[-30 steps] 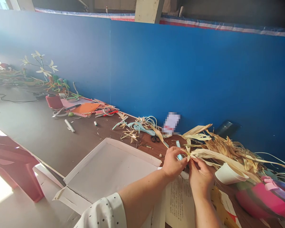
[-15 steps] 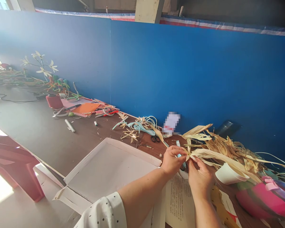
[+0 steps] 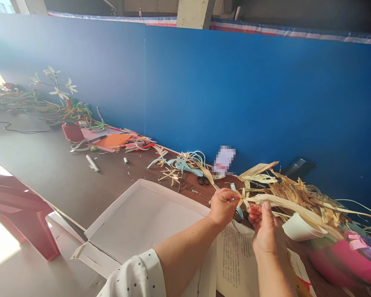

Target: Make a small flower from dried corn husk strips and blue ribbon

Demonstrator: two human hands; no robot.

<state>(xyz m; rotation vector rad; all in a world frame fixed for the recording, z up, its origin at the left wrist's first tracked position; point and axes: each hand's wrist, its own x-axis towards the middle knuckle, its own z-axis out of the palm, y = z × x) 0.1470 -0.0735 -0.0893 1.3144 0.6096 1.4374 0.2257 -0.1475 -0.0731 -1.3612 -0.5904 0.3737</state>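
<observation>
Between thumb and fingers, my left hand (image 3: 223, 207) pinches a small pale corn husk flower (image 3: 243, 199) with pointed petals. My right hand (image 3: 266, 227) is just to its right, apart from the flower, with the thumb raised, the fingers loosely curled and nothing visible in them. Behind and to the right lies a heap of dried corn husks (image 3: 293, 192), one long strip reaching toward the flower. Below the hands are a printed paper sheet (image 3: 235, 255) and dark scissor handles (image 3: 237, 216), partly hidden.
A shallow white box lid (image 3: 142, 222) lies left of my arm. A white paper cup (image 3: 303, 227) lies tilted near the husks, beside a pink item (image 3: 336, 260). Black-handled scissors (image 3: 203, 180) and husk flowers (image 3: 173, 177) lie along the blue partition (image 3: 250, 95). A pink stool (image 3: 27, 222) stands left.
My right hand has let go of the flower, drawn back to the right and opened. My left hand keeps its pinch, and more of the petals shows. The view has shifted very slightly.
</observation>
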